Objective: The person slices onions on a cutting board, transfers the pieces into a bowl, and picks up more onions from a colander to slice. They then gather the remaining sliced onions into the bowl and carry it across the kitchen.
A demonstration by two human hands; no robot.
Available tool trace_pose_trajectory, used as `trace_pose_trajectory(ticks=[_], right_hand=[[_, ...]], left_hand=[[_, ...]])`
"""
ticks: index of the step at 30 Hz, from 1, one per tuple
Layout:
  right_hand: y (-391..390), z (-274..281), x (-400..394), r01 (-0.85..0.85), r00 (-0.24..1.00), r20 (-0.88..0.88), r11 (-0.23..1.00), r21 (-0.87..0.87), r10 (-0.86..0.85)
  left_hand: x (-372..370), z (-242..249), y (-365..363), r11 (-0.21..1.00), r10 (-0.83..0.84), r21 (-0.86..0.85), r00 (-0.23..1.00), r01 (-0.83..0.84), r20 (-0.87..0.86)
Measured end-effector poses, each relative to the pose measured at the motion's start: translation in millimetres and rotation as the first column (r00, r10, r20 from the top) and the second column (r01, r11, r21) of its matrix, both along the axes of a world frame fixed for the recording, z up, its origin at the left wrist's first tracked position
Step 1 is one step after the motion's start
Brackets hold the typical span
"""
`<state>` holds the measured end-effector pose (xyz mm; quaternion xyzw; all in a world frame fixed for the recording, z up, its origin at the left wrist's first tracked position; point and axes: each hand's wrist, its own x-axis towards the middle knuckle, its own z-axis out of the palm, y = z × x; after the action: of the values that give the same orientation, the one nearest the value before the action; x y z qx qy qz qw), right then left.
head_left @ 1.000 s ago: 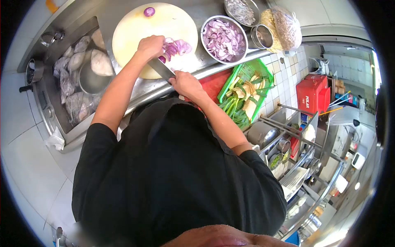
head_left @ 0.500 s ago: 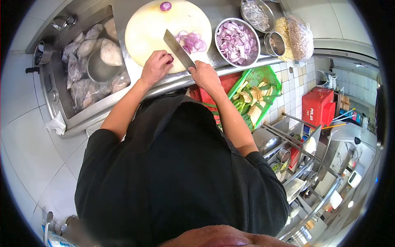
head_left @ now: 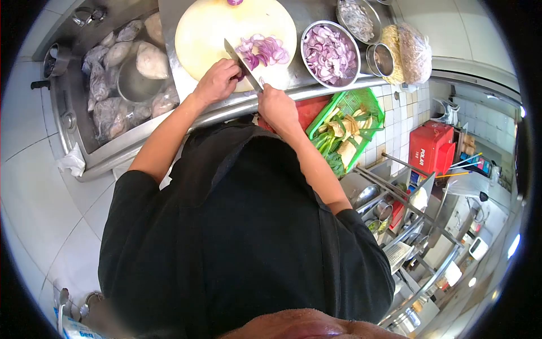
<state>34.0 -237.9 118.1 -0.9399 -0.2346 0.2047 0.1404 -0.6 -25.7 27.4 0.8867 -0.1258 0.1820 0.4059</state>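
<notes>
My right hand (head_left: 278, 106) is closed round the handle of a wide-bladed knife (head_left: 241, 63), its blade pointing up and left over the round cutting board (head_left: 206, 31). Curled fingers of my left hand (head_left: 218, 81) hold a piece of red onion (head_left: 240, 75) against the board, close beside the blade; most of that piece is hidden. Just right of the blade lies a loose pile of sliced red onion (head_left: 264, 51). Another red onion (head_left: 234, 2) sits at the board's far edge, cut off by the frame. A metal bowl (head_left: 305, 66) full of onion slices stands right of the board.
Left of the board is a metal sink (head_left: 90, 148) with bagged, pale meat and a pot (head_left: 138, 93). Beyond the onion bowl stand another filled bowl (head_left: 357, 21), a metal cup (head_left: 380, 60) and bagged foods (head_left: 415, 53). A green basket (head_left: 370, 110) of vegetables sits below the counter edge.
The knife blade has turned steeper and come closer to my left fingers. More slices lie beside the blade. The whole view has shifted slightly.
</notes>
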Motion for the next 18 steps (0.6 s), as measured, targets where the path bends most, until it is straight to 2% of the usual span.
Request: trace_pose_trajectory(ticks=[2,5,8,14,18], right_hand=[[4.4,-11.8,7.1,-0.042,0.999,0.009,0.998,-0.042,0.042],[3.9,9.8,3.8,-0.028,0.999,0.034,1.0,-0.01,0.029],[6.0,-10.9,2.9,-0.024,1.0,0.014,0.998,-0.059,0.025],[8.4,9.2,-0.5,-0.016,0.999,0.041,1.0,-0.018,0.017],[7.9,-8.1,3.6,-0.042,0.999,0.022,0.998,-0.037,0.043]], left_hand=[[0.3,-1.7,2.5,1.0,-0.001,0.021,1.0,0.001,-0.013],[-0.5,-2.9,0.1,1.0,0.022,-0.013,0.999,-0.022,0.042],[-4.9,-5.7,0.7,0.999,0.037,0.022,0.994,-0.035,-0.102],[-7.8,-8.2,1.2,0.999,0.047,-0.008,0.997,-0.048,-0.059],[-8.9,-10.8,1.2,0.997,0.076,0.017,0.994,-0.075,-0.083]])
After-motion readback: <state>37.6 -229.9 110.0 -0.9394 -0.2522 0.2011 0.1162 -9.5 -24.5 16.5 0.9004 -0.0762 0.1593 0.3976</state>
